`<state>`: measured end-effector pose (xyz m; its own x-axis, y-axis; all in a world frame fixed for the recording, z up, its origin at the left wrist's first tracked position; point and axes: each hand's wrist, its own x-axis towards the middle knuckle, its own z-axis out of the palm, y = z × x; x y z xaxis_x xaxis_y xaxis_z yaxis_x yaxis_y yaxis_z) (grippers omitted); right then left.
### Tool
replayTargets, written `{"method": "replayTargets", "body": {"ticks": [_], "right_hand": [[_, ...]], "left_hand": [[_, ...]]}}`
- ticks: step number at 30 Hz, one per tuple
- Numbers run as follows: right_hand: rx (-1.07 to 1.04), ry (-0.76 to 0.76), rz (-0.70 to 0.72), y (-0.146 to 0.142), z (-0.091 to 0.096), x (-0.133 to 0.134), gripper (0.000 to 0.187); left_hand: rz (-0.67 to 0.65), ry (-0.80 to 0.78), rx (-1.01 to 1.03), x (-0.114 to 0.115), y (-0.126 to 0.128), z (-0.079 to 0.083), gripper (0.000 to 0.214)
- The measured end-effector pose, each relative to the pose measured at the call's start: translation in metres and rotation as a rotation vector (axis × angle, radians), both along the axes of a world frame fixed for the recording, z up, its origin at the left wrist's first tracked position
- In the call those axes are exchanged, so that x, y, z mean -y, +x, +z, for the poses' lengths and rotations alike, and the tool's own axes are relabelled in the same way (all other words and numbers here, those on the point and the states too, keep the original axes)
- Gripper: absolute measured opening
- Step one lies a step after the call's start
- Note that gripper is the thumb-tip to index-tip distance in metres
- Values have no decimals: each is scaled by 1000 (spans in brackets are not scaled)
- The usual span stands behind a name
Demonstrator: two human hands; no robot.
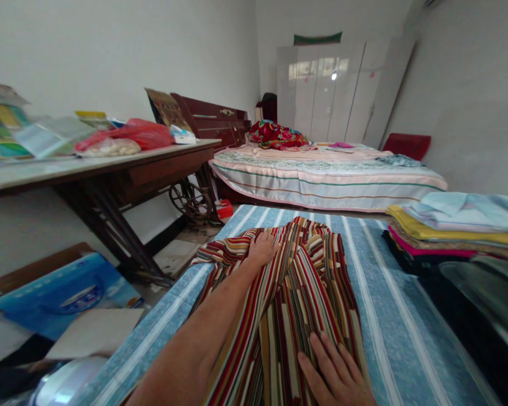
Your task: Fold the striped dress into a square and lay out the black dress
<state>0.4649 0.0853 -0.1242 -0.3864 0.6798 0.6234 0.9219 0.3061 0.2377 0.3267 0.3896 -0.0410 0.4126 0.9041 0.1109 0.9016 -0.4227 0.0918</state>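
Observation:
A striped garment (pixel 296 282) in red, brown, yellow and white lies rumpled on a blue and white striped sheet (pixel 385 293). My left hand (pixel 262 248) reaches far forward and rests on the garment's upper left part, fingers lying on the cloth. My right hand (pixel 334 372) lies flat on the garment's near end, fingers stretched out and slightly apart. Neither hand grips anything.
A stack of folded clothes (pixel 457 231) sits on the right. A sewing-machine table (pixel 110 169) with bags and papers stands on the left, with a blue box (pixel 68 293) on the floor. A made bed (pixel 322 175) and white wardrobe (pixel 338 90) are at the back.

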Motion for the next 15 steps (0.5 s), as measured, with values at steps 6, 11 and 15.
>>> {"method": "replayTargets", "body": {"ticks": [6,11,15], "right_hand": [[59,83,67,10,7,-4,48],[-57,24,-16,1,2,0,41],[-139,-54,-42,-8,-3,5,40]], "left_hand": [[-100,55,3,-3,8,4,37],[-136,103,7,-2,16,9,33],[-200,107,-6,-1,25,10,30]]}}
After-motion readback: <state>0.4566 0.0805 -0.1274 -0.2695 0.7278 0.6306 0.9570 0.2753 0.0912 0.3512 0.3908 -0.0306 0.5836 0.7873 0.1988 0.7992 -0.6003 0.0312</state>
